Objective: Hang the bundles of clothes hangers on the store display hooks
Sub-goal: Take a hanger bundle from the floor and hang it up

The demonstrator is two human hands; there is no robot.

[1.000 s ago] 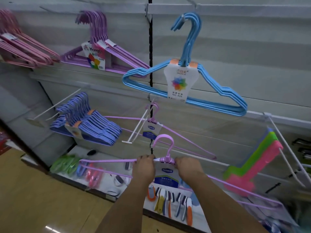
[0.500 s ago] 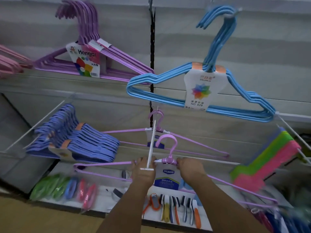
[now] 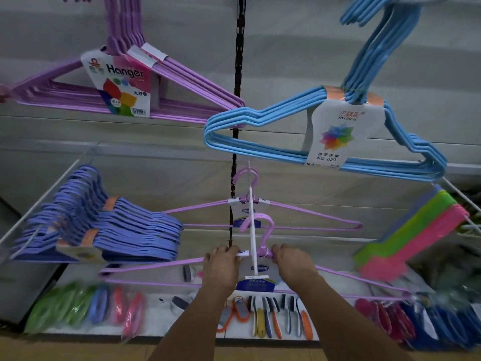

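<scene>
— Gripping the pink hanger bundle (image 3: 161,265) at its top bar: left hand (image 3: 221,269) curled round it just left of the white display hook (image 3: 251,230), right hand (image 3: 292,265) pinching just right.

— Bundle's own hook (image 3: 263,225)?

— Raised beside the white display hook's rod, near its front tip; on or off, cannot tell.

— Room around?

— Tight. Second pink bundle (image 3: 299,212) behind on the same rod, blue bundle (image 3: 260,126) above, purple-blue stack (image 3: 117,230) left, coloured stack (image 3: 416,235) right.
</scene>
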